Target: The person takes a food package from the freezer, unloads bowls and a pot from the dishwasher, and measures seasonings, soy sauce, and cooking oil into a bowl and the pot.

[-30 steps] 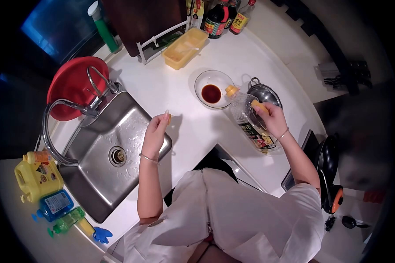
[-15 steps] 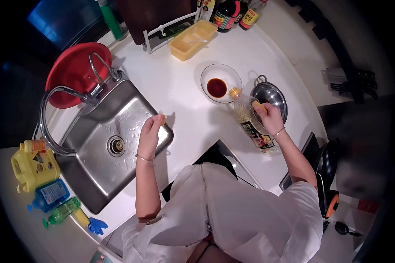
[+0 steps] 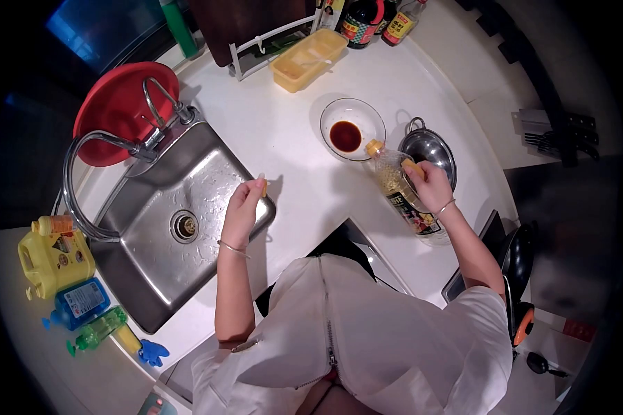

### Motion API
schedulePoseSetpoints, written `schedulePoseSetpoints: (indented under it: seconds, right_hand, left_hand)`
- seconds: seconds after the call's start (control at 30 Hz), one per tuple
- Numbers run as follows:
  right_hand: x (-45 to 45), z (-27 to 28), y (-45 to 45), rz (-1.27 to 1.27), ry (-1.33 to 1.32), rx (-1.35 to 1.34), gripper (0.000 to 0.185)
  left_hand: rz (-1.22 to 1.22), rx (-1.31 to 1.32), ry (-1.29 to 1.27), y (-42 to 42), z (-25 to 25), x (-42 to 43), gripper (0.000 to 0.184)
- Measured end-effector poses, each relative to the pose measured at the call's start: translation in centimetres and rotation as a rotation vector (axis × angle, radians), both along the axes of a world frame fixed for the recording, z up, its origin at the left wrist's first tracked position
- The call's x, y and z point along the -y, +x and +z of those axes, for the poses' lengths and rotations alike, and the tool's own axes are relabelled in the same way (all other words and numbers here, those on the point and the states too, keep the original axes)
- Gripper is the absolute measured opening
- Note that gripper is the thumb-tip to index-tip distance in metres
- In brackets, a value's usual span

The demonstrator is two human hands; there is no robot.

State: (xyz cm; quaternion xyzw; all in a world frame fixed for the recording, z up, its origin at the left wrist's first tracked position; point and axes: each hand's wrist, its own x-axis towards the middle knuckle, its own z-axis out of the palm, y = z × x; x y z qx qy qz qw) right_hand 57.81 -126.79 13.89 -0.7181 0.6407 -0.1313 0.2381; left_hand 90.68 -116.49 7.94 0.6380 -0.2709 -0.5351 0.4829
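My right hand point(image 3: 432, 187) is wrapped round the yellow handle of a clear oil bottle point(image 3: 410, 207), which is tilted with its yellow spout beside a glass bowl point(image 3: 372, 119). Dark red-brown liquid point(image 3: 345, 136) lies in the bowl's bottom. Behind the bottle, a round metal pan point(image 3: 430, 150) rests on the counter. Near the sink's right edge, my left hand point(image 3: 241, 209) pinches a small yellow cap point(image 3: 264, 187), partly hidden by the fingers.
At left is the metal sink point(image 3: 208, 173) with a faucet point(image 3: 69, 181) and a red basin point(image 3: 104, 117). A yellow container point(image 3: 294, 77) and sauce bottles point(image 3: 360, 26) stand at the back. Detergent bottles point(image 3: 82, 304) line the left; a black pan point(image 3: 518, 266) is at right.
The view has shifted, so the counter items appear higher and slightly to the right. The bottle remains tilted in my right hand, and my left hand still pinches the small cap.
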Motion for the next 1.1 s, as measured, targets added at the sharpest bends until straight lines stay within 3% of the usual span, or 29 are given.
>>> schedulePoseSetpoints:
  seconds: [0.3, 1.1]
  right_hand:
    - [0.5, 0.7, 0.4, 0.036, 0.0, -0.088, 0.03]
    - [1.5, 1.5, 0.8, 0.095, 0.019, -0.193, 0.032]
  left_hand:
    - [-0.014, -0.012, 0.114, -0.3, 0.7, 0.0, 0.037]
    - [-0.052, -0.03, -0.031, -0.5, -1.1, 0.5, 0.038]
